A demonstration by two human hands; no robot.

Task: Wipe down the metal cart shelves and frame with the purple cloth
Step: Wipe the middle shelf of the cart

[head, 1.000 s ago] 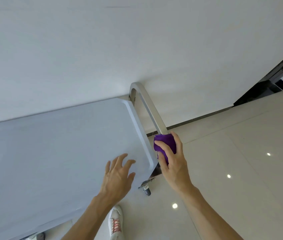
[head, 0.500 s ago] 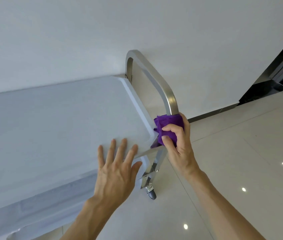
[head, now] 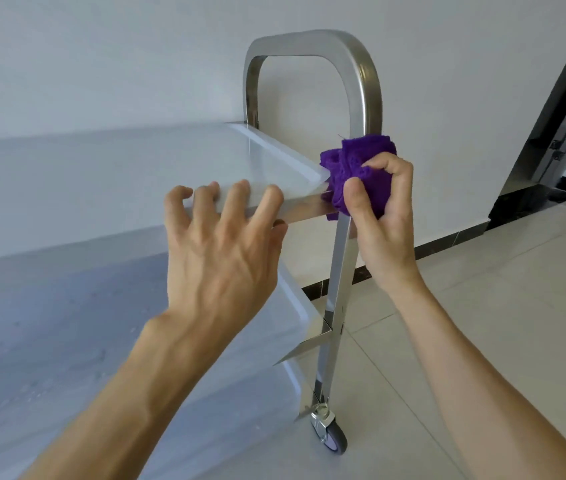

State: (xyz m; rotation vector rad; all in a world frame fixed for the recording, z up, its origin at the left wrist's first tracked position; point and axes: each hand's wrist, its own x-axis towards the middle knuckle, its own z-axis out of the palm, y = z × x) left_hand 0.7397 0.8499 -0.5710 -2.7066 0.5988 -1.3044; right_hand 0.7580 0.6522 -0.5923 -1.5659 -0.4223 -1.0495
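A metal cart fills the left of the head view, with a pale top shelf (head: 108, 168) and a lower shelf (head: 49, 323) beneath it. Its steel handle frame (head: 361, 64) arches up at the right end, and the near upright post (head: 338, 271) runs down to a caster wheel (head: 333, 439). My right hand (head: 383, 216) is shut on the bunched purple cloth (head: 357, 164), which wraps the post at the top shelf's near corner. My left hand (head: 222, 244) grips the top shelf's front edge, fingers curled over the rim and thumb under it.
A white wall stands right behind the cart. Glossy pale floor tiles (head: 482, 323) spread to the right, with a dark skirting strip (head: 447, 240) along the wall. A dark door frame (head: 558, 109) rises at the far right.
My view has dropped lower, so the lower shelf, post and caster show. My left hand moved from flat on the shelf top to gripping its front edge. The cloth slid down the frame to the shelf corner.
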